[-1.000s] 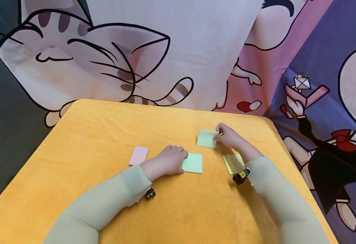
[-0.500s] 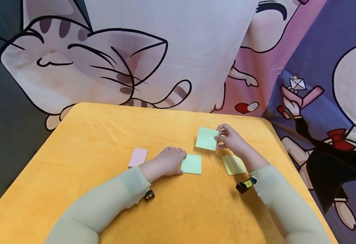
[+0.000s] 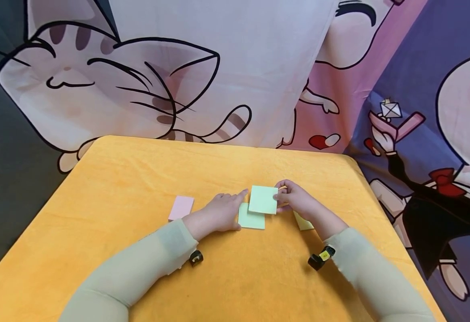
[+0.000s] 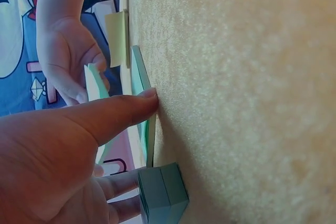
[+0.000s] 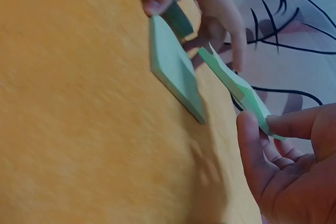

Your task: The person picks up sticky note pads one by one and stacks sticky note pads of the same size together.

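In the head view my right hand [image 3: 297,200] pinches the right edge of a light green sticky note pad [image 3: 263,200], raised above the table. That pad overlaps the far right part of another green sticky note pad [image 3: 251,221] lying on the table. My left hand [image 3: 220,212] is beside the lower pad, its index finger stretched out and its thumb touching the pad's edge. In the left wrist view a darker green block of paper [image 4: 163,195] sits by my left fingers; my hand hides it from the head view. A loose sheet lifts from the held pad [image 5: 241,93].
A pink sticky note pad [image 3: 181,208] lies left of my left hand. Partly behind my right wrist is a yellow sticky note pad [image 3: 304,222]. Everything rests on a yellow-orange cloth-covered table [image 3: 243,277]. A printed cartoon curtain [image 3: 283,67] hangs behind it.
My right hand has brought its green pad left and nearer, from behind the lower pad to partly over it. My left index finger has straightened out; the rest of that hand stays in place.
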### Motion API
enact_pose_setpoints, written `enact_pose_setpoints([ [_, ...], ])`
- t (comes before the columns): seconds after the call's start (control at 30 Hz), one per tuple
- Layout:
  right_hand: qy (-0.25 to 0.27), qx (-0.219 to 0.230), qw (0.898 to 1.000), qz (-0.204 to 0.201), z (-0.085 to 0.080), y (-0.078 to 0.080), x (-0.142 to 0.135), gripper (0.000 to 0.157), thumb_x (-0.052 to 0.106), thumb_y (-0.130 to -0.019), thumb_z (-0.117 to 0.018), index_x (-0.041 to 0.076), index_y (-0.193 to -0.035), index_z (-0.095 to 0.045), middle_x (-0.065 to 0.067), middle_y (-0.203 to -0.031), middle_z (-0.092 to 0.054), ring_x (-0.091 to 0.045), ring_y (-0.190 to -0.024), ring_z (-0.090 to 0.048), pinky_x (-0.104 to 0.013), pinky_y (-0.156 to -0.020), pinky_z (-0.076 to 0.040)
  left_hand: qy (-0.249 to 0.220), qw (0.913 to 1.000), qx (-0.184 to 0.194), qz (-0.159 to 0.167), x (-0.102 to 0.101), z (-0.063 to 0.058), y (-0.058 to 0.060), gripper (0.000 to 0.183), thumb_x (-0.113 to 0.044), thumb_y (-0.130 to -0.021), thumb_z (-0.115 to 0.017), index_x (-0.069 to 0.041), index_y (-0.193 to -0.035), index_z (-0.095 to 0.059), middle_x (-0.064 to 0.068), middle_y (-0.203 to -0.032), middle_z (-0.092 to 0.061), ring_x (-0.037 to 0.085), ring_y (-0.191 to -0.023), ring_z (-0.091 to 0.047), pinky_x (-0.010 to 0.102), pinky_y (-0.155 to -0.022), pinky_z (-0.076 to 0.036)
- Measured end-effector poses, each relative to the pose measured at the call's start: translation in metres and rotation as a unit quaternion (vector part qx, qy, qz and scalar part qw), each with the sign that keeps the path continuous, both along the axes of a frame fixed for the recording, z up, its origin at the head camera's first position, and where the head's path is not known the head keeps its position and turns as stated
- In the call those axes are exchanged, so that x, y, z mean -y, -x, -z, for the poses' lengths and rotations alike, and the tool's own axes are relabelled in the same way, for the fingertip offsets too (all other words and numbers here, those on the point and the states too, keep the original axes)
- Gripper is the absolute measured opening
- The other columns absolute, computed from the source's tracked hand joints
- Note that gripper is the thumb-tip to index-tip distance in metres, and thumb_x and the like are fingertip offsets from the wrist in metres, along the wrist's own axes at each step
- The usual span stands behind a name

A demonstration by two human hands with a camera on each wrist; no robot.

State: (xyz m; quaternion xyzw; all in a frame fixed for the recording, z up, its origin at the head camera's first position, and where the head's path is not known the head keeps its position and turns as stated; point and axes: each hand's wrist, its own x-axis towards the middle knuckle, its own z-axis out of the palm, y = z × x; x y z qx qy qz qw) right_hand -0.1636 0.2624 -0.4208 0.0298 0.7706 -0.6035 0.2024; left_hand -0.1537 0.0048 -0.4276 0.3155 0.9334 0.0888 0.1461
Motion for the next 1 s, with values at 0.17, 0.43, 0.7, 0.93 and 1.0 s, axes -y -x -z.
enact_pose_setpoints([
  [0.17,-0.012,0.017,1.000,-0.010,0.007,-0.005,0.007,0.033,0.004,-0.098,-0.058,-0.001,-0.125,-0.040,-0.010,-0.095,-0.052,-0.021,-0.079,-0.060,-0.033,-0.068,-0.058,0.004,1.0000,0.003,0.002,0.000,0.001,0.001,0.115,-0.047,-0.080,-0.080,-0.014,-0.160,-0.005,0.007,-0.149,-0.047,0.032,-0.136,-0.043,0.047,-0.114,-0.026],
  [0.43,-0.022,0.032,0.999,-0.030,0.013,-0.012,0.015,0.036,0.009,-0.098,-0.060,-0.001,-0.127,-0.042,-0.011,-0.097,-0.057,-0.020,-0.077,-0.061,-0.033,-0.068,-0.058,0.007,0.9999,0.002,0.012,0.001,0.001,0.003,0.107,-0.048,-0.081,-0.080,-0.011,-0.159,-0.016,0.008,-0.152,-0.043,0.030,-0.137,-0.041,0.048,-0.114,-0.025],
  [0.7,-0.022,0.039,0.999,-0.014,0.017,-0.015,0.024,0.034,0.005,-0.096,-0.061,-0.005,-0.124,-0.045,-0.012,-0.099,-0.056,-0.020,-0.074,-0.063,-0.032,-0.065,-0.057,0.032,0.9990,-0.005,0.032,0.000,-0.002,0.007,0.096,-0.051,-0.082,-0.077,-0.008,-0.155,-0.031,0.010,-0.151,-0.043,0.028,-0.135,-0.041,0.047,-0.113,-0.027],
  [0.93,-0.053,0.033,0.998,-0.006,0.017,-0.015,0.031,0.032,0.004,-0.094,-0.063,-0.005,-0.121,-0.049,-0.012,-0.092,-0.058,-0.021,-0.071,-0.063,-0.032,-0.062,-0.057,0.052,0.9972,-0.019,0.049,0.001,-0.003,0.008,0.094,-0.055,-0.082,-0.074,-0.008,-0.154,-0.034,0.008,-0.149,-0.045,0.026,-0.133,-0.043,0.046,-0.112,-0.029],
  [1.0,-0.064,0.031,0.997,-0.005,0.017,-0.014,0.032,0.031,0.005,-0.094,-0.064,-0.004,-0.120,-0.050,-0.012,-0.088,-0.059,-0.021,-0.068,-0.063,-0.032,-0.060,-0.056,0.056,0.9966,-0.026,0.055,0.001,-0.003,0.008,0.095,-0.056,-0.083,-0.074,-0.008,-0.154,-0.034,0.008,-0.150,-0.045,0.027,-0.133,-0.043,0.045,-0.111,-0.030],
])
